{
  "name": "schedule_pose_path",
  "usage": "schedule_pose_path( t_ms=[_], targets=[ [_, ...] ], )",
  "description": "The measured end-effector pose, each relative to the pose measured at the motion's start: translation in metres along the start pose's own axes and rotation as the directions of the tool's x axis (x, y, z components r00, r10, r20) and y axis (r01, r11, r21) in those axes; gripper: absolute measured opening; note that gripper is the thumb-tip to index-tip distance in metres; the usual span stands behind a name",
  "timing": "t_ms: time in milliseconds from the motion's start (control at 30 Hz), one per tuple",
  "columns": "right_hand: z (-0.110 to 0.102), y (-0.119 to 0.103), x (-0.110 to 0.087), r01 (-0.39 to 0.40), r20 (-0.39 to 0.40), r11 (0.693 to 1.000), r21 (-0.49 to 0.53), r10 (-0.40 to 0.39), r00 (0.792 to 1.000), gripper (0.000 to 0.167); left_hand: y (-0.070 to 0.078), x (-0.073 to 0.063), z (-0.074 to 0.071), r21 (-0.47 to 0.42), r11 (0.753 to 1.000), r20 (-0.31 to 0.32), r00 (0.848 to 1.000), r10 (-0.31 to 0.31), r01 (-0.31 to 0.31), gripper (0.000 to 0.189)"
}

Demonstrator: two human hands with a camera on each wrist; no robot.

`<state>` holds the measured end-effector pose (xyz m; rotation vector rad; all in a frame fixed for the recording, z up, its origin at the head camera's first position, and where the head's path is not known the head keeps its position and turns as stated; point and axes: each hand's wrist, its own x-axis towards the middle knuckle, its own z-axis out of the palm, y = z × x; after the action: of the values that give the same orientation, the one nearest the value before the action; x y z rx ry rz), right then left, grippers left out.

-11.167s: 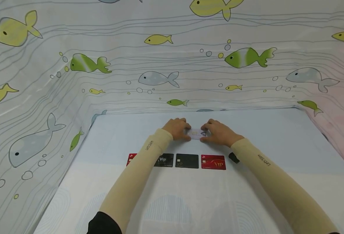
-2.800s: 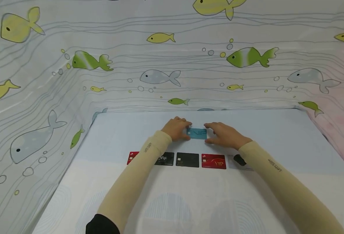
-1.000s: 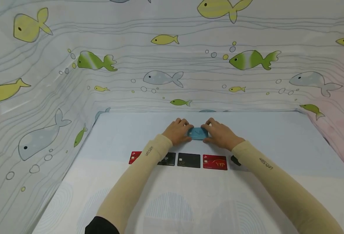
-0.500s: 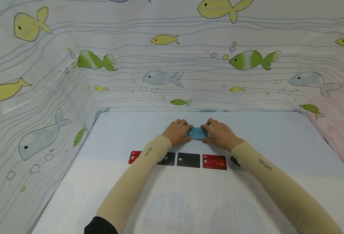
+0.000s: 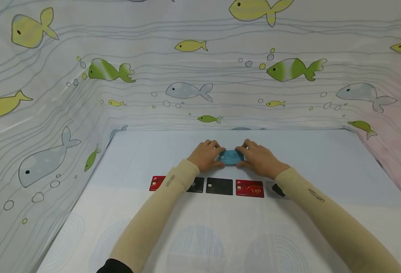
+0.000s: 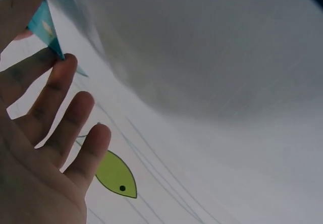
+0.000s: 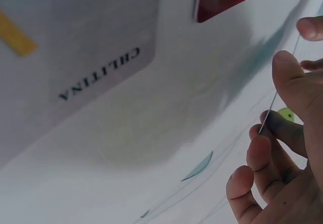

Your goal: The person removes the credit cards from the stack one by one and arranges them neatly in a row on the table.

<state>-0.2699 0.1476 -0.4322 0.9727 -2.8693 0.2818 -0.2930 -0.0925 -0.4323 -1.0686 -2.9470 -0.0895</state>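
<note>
A blue VIP card (image 5: 231,157) spans the gap between my two hands above the far part of the white table. My left hand (image 5: 204,155) pinches its left end with the thumb below and fingers above. At the opposite end, my right hand (image 5: 260,159) pinches the card the same way. The left wrist view shows a corner of the blue card (image 6: 44,27) at the fingertips, the other fingers spread apart. In the right wrist view the card appears edge-on, as a thin line between thumb and fingers.
Nearer me lies a row of cards: a red card (image 5: 157,183) and a black card (image 5: 197,185), both partly behind my left sleeve, a dark VIP card (image 5: 219,186), and a red VIP card (image 5: 249,188). A pale card marked CHLITINA (image 7: 101,72) ends the row. Fish-printed sheeting (image 5: 234,87) surrounds the table.
Earlier both hands held a pale card, which then lay at the row's right end. The blue card came between my hands, and my right hand closed on it. It has since shifted slightly nearer me.
</note>
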Motion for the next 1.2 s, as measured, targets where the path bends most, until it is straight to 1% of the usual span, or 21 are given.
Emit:
schedule_pose_path(
  t_ms=[100,200,267,400,533,700,800,900,1033,1200],
  targets=[
    [-0.004,-0.001,-0.005,-0.005,-0.004,1.0,0.01,0.005,1.0,0.06,0.004,-0.006,-0.004,0.007,1.0,-0.056,0.998,0.02,-0.02,0.061],
    [-0.01,-0.002,-0.012,-0.005,-0.017,1.0,0.028,0.006,1.0,0.062,0.011,-0.014,-0.007,0.034,0.999,-0.121,0.992,0.04,-0.036,0.059],
    [-0.015,-0.003,-0.018,0.005,-0.036,0.999,0.037,-0.004,0.999,0.062,0.018,-0.02,-0.01,0.033,0.998,-0.16,0.986,0.049,-0.044,0.059],
    [-0.027,-0.005,-0.031,0.044,-0.08,0.999,0.021,-0.042,0.996,0.062,0.031,-0.029,-0.017,0.025,0.999,-0.206,0.977,0.047,-0.043,0.059],
    [-0.036,-0.006,-0.044,0.072,-0.113,0.997,0.008,-0.07,0.991,0.061,0.042,-0.033,-0.02,0.034,0.998,-0.249,0.967,0.062,-0.056,0.06],
    [-0.036,-0.006,-0.06,0.084,-0.13,0.996,-0.007,-0.084,0.988,0.064,0.059,-0.036,-0.017,0.121,0.99,-0.307,0.946,0.107,-0.073,0.06],
    [-0.037,-0.006,-0.071,0.095,-0.142,0.995,-0.028,-0.098,0.985,0.064,0.068,-0.037,-0.016,0.162,0.984,-0.322,0.938,0.127,-0.078,0.06],
    [-0.039,-0.005,-0.083,0.118,-0.164,0.992,-0.036,-0.122,0.979,0.064,0.077,-0.038,-0.016,0.156,0.984,-0.328,0.935,0.139,-0.091,0.059],
    [-0.042,-0.001,-0.097,0.134,-0.185,0.991,-0.022,-0.136,0.973,0.064,0.084,-0.036,-0.016,0.084,0.989,-0.332,0.932,0.144,-0.123,0.059],
    [-0.045,0.006,-0.11,0.13,-0.182,0.992,-0.008,-0.129,0.975,0.067,0.09,-0.031,-0.016,0.002,0.988,-0.318,0.937,0.147,-0.154,0.058]
  ],
)
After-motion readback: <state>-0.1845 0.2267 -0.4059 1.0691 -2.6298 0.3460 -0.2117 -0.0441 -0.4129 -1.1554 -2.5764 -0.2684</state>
